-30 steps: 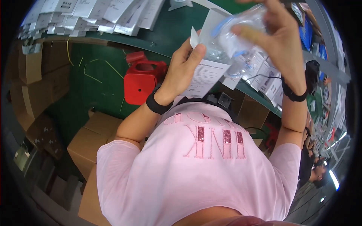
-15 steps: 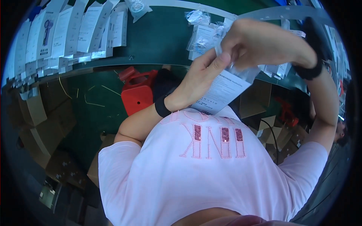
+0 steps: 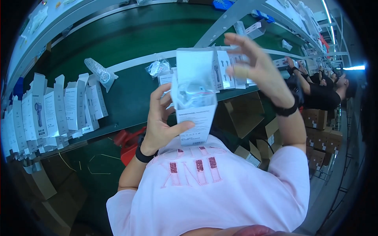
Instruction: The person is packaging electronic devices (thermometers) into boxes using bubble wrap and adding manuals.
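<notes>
A white carton (image 3: 195, 122) with small printed text stands in front of my chest, its top flap raised. My left hand (image 3: 159, 124) is closed round its left side, thumb across the front. In the mouth of the carton sits a clear plastic bag (image 3: 193, 96) with something pale inside; the bag hides its shape. To the right of the carton and above it, my right hand (image 3: 256, 67) is raised with fingers spread, slightly smeared by motion. It holds nothing and is apart from the carton.
Several open white cartons (image 3: 55, 108) stand in a row at the left. Bagged items (image 3: 101, 74) lie on the green bench, and more cartons (image 3: 226, 74) stand behind my right hand. A metal post (image 3: 228, 21) rises beyond. Below are a red stool (image 3: 128, 147) and cardboard boxes (image 3: 242, 114). Co-workers (image 3: 328, 92) sit far right.
My right hand has come away from the carton's mouth and opened. The carton in my left hand is now more upright, its flap and bag visible. The view has shifted, showing more bench.
</notes>
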`<state>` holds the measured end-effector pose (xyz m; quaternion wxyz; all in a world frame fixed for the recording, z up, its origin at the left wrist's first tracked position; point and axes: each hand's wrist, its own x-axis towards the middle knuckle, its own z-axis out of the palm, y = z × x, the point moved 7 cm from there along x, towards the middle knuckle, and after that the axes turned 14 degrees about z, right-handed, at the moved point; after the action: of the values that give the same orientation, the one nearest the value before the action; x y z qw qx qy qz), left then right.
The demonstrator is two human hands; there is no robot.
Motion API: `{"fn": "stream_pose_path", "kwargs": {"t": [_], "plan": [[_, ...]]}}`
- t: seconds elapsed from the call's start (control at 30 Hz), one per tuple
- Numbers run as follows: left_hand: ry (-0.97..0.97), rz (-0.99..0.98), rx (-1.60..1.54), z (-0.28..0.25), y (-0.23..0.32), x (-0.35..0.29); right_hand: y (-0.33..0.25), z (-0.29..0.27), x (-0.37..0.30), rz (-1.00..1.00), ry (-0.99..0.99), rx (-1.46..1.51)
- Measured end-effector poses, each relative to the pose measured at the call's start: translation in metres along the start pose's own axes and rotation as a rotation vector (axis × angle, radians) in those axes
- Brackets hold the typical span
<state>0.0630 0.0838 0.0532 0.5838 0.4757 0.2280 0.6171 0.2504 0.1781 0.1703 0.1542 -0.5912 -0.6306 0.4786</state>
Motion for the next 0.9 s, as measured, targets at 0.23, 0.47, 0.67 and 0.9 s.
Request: {"fn": "stream_pose_path", "kwargs": {"t": [0.23, 0.47, 0.67, 0.9], "plan": [[-0.396, -0.004, 0.315, 0.041, -0.015, 0.023, 0.071, 0.062, -0.027, 0.289, -0.146, 0.567], [-0.368, -0.062, 0.36, 0.042, -0.043, 0.017, 0.086, 0.048, -0.039, -0.096, -0.072, 0.284], [-0.106, -0.157, 0.187, 0.039, -0.059, 0.003, 0.099, 0.046, -0.044, -0.141, -0.129, 0.221], [-0.233, -0.144, 0.149, 0.071, -0.084, 0.021, 0.11, 0.024, -0.06, -0.174, -0.151, -0.013]]}}
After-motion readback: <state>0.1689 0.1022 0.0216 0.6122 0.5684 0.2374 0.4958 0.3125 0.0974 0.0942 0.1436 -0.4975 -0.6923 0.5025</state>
